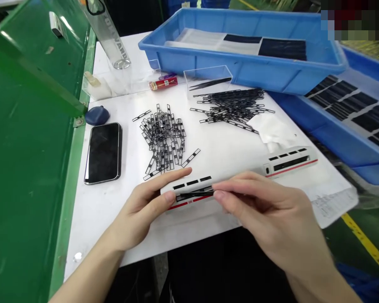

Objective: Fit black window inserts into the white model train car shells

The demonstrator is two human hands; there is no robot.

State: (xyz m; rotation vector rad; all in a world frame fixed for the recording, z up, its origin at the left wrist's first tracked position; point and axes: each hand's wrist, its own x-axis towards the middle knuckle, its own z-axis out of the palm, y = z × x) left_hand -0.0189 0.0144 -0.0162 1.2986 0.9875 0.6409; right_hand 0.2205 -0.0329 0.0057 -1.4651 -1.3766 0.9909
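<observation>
A person's two bare hands work on a long, white plastic model train-car shell with a red stripe point(225, 176), near the front edge of a white counter point(91, 223). The left hand point(135, 214) has its grip around the shell's left end, thumb by the window opening. The right hand point(268, 206) has a narrow grip, thumb and finger pinching a thin black strip point(197, 194) that lies slightly tilted across that opening. Beyond lie a loose pile of small black rectangular frames point(166, 134) and a heap of longer black strips point(236, 105). Good handling probably means bracing the shell firmly, levelling the strip with the opening's edges and pressing lightly, since so thin a piece could bend or scratch the white surface.
</observation>
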